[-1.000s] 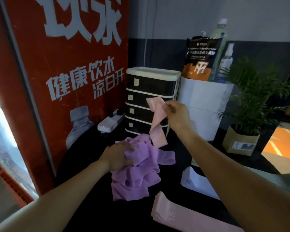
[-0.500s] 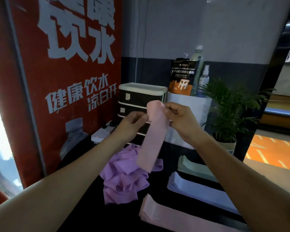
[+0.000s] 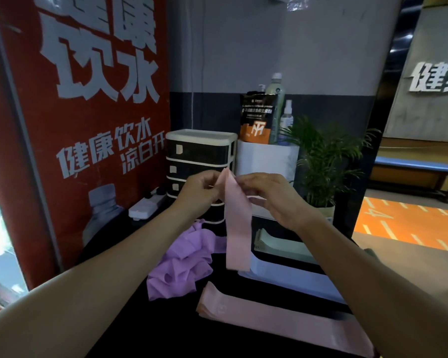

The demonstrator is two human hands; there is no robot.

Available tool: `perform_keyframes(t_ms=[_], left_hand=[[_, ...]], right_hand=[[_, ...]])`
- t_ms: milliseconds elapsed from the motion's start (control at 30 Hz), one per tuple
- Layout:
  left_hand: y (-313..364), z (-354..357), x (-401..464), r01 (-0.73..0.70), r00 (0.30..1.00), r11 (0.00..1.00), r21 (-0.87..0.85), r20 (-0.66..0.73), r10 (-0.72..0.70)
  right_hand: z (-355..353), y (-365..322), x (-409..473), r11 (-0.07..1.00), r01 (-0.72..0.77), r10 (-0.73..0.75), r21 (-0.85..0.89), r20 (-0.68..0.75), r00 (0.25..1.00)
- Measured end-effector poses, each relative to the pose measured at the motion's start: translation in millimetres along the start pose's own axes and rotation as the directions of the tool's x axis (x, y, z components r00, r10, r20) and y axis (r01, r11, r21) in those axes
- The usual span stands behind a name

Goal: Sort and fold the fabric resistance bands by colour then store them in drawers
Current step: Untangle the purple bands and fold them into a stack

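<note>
Left hand [image 3: 201,189] and right hand [image 3: 263,193] both pinch the top of one pink band [image 3: 237,223], which we see hanging above the counter [image 3: 150,326]. We count three flat stacks: pink [image 3: 269,319], lilac [image 3: 290,280], pale green [image 3: 277,245]. One loose purple heap [image 3: 181,264]. One drawer unit [image 3: 199,161] behind, partly blocked by the hands. Potted plant [image 3: 323,161] right; red poster [image 3: 83,112] left.

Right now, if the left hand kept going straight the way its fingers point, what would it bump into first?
The left hand points rightward, pinching the top of the pink band. Past that band, it would probably meet the right hand, which pinches the same band from the other side. Depth is hard to judge here.
</note>
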State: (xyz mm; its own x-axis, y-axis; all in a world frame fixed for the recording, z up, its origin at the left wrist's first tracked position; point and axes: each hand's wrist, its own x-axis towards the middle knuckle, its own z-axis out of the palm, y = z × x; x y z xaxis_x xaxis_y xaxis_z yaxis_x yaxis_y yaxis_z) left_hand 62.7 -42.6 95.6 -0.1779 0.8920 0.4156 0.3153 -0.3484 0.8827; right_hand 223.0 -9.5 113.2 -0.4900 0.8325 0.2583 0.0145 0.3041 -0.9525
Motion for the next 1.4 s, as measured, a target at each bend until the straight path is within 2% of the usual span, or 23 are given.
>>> perform_keyframes(t_ms=[67, 167, 233, 300, 367, 433, 500, 567, 667, 733, 833, 933, 1000, 1200, 1233, 1333, 1400], left_hand=[[7.6, 1.0, 0.3, -0.103, 0.995, 0.988, 0.116, 0.017, 0.102], [17.7, 3.8, -1.2, -0.187, 0.982, 0.972, 0.140, 0.041, 0.183], [19.8, 6.0, -1.5, -0.187, 0.982, 0.974, 0.124, 0.000, 0.189], [16.4, 9.1, 0.9, -0.108, 0.987, 0.986, 0.125, -0.108, 0.122], [15.3, 11.6, -1.1, 0.074, 0.988, 0.997, -0.001, -0.135, -0.074], [13.1, 16.6, -7.3, 0.222, 0.975, 0.953, -0.207, 0.044, -0.218], [10.2, 23.5, -13.0, 0.233, 0.966, 0.932, -0.277, 0.176, -0.189], [9.7, 28.3, -13.6, 0.177, 0.973, 0.943, -0.281, 0.195, -0.124], [16.1, 29.4, -11.9, 0.102, 0.977, 0.986, -0.130, 0.200, -0.075], [19.7, 29.4, -13.8, 0.046, 0.971, 0.999, -0.020, 0.235, -0.040], [19.4, 28.7, -20.1, -0.063, 0.961, 0.987, 0.150, 0.277, 0.019], [16.1, 27.0, -29.2, -0.061, 0.933, 0.986, 0.155, 0.359, 0.001], [8.3, 23.8, -32.1, -0.049, 0.913, 0.972, 0.231, 0.405, -0.050], [-28.6, -1.3, -45.2, -0.057, 0.801, 0.838, 0.543, 0.526, -0.286], [-34.6, -7.1, -48.4, -0.065, 0.785, 0.790, 0.609, 0.520, -0.337], [-46.5, -17.8, -56.6, -0.125, 0.809, 0.589, 0.799, 0.425, -0.405], [-49.1, -20.6, -59.1, -0.088, 0.825, 0.601, 0.794, 0.396, -0.403]], right_hand=[[-3.8, -6.0, -1.1, 0.999, -0.012, 0.012, -0.045, -0.011, 1.000], [-1.9, -13.3, 3.7, 0.981, 0.032, -0.051, -0.192, -0.097, 0.994], [1.8, -15.5, 8.3, 0.969, 0.044, -0.080, -0.242, -0.138, 0.987], [4.0, -17.3, 11.2, 0.964, 0.030, -0.087, -0.263, -0.210, 0.974], [4.0, -18.9, 12.7, 0.990, 0.015, -0.055, -0.143, -0.280, 0.958], [3.6, -20.0, 11.1, 0.997, 0.021, 0.003, 0.074, -0.305, 0.952], [0.0, -19.9, 6.8, 0.981, 0.035, 0.030, 0.191, -0.331, 0.943], [-4.5, -18.6, 0.1, 0.950, 0.062, 0.053, 0.306, -0.354, 0.934], [-11.7, -16.7, -10.2, 0.824, 0.070, 0.160, 0.563, -0.349, 0.924], [-17.5, -16.1, -15.0, 0.764, 0.072, 0.223, 0.641, -0.367, 0.903], [-29.7, -13.2, -21.6, 0.762, 0.071, 0.271, 0.643, -0.417, 0.867], [-40.7, -3.5, -31.7, 0.854, -0.018, 0.281, 0.520, -0.432, 0.857], [-44.1, 4.1, -41.1, 0.890, -0.064, 0.289, 0.452, -0.449, 0.845], [-64.9, 30.3, -74.6, 0.928, -0.171, 0.339, 0.331, -0.560, 0.756], [-67.8, 35.1, -80.2, 0.927, -0.197, 0.355, 0.318, -0.581, 0.733], [-73.2, 50.0, -93.3, 0.920, -0.265, 0.392, 0.290, -0.651, 0.650], [-77.5, 60.7, -100.2, 0.910, -0.317, 0.412, 0.267, -0.663, 0.625]])
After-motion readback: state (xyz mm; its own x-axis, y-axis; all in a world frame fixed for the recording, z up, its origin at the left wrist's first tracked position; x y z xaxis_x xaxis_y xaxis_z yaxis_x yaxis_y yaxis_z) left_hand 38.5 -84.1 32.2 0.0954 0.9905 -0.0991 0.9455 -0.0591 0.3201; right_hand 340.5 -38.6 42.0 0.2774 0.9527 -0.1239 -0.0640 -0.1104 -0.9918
